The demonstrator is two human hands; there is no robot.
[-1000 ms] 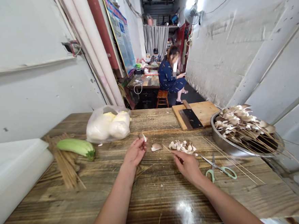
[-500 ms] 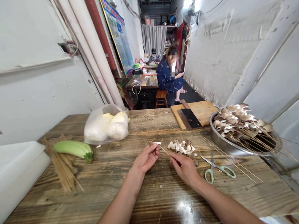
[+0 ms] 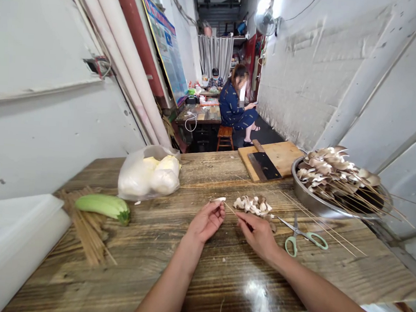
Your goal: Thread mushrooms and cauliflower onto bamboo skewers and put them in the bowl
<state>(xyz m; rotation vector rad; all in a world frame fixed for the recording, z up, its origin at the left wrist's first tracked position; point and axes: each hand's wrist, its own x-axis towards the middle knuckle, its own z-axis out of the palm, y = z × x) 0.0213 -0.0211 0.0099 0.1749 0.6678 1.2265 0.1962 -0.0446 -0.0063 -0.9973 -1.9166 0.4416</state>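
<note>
My left hand (image 3: pixel 207 221) pinches a small white piece of mushroom (image 3: pixel 220 199) above the wooden table. My right hand (image 3: pixel 257 233) is closed on a thin wooden skewer (image 3: pixel 230 208), whose far end meets the mushroom at my left fingertips. How deep the tip sits in it I cannot tell. Just beyond my right hand lies a small heap of mushroom pieces (image 3: pixel 252 205). Scissors with pale green handles (image 3: pixel 305 235) lie spread to the right, near a few loose skewers (image 3: pixel 324 226).
A steel basin (image 3: pixel 303 193) at the right holds skewered mushrooms (image 3: pixel 335 167). Behind it, a cleaver (image 3: pixel 264 165) rests on a cutting board (image 3: pixel 288 154). At left are a bagged white vegetable (image 3: pixel 149 175), a green gourd (image 3: pixel 101 207) and bundled skewers (image 3: pixel 86 235). Two people sit farther back.
My left hand has shifted very slightly to the right. The view has moved a little; the mushroom and skewer remain held together.
</note>
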